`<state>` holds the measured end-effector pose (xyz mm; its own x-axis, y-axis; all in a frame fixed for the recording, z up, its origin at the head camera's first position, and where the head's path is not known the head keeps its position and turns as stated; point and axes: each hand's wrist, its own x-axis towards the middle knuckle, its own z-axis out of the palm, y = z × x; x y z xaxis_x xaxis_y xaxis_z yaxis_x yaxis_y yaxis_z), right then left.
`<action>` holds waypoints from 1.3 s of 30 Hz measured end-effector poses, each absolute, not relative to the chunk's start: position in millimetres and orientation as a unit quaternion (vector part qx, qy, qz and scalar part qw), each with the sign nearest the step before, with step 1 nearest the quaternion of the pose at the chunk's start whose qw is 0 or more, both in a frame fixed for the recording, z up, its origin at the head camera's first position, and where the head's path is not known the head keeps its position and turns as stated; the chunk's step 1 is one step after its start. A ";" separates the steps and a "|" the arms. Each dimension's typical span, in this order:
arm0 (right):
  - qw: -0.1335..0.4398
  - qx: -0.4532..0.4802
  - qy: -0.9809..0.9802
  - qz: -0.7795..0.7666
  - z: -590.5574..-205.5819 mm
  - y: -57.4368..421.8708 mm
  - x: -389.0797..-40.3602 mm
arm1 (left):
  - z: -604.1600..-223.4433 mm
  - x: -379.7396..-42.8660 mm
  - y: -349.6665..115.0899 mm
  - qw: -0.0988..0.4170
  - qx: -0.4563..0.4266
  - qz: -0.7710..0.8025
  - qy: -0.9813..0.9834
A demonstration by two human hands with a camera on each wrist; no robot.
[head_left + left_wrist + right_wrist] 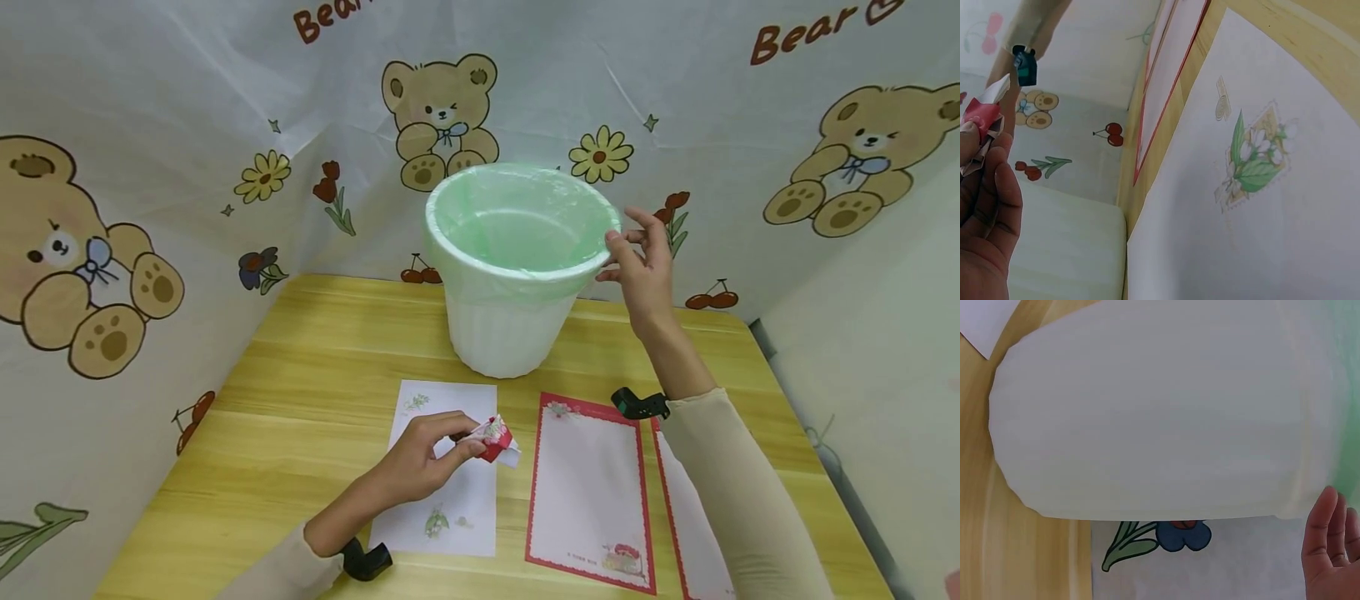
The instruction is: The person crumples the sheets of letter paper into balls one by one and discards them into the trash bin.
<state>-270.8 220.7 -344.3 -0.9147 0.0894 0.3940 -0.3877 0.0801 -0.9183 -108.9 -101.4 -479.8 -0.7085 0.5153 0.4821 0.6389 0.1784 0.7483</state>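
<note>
My left hand [431,454] pinches a crumpled ball of paper [495,439], red and white with a floral print, between thumb and fingers. It is held above a white sheet with green leaf prints [468,521]. In the left wrist view the crumpled paper [984,115] shows at the left edge. My right hand [645,271] is at the right side of a white trash bin [506,329] lined with a green plastic bag [517,225]. The thumb tip lies right at the rim, and in the right wrist view the fingers [1319,528] look nearly straight beside it. The bin stands upright.
A red-bordered sheet [588,492] lies right of the white one, with another red-edged sheet [690,517] partly under the right forearm. All rest on a wooden table [315,358]. A bear-print cloth [337,100] hangs behind and beside the table.
</note>
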 end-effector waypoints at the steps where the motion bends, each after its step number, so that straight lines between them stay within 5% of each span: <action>1: 0.179 0.106 -0.712 0.671 -344.6 220.0 -272.0 | -480.2 -108.7 -102.0 0.062 -0.377 -0.518 -0.765; 25: 0.194 0.121 -0.703 0.674 -353.3 214.8 -280.0 | -468.4 -115.1 -110.2 0.082 -0.368 -0.514 -0.770; 39: 0.212 0.111 -0.713 0.659 -353.5 211.3 -279.8 | -427.5 -131.7 -125.7 0.145 -0.352 -0.475 -0.793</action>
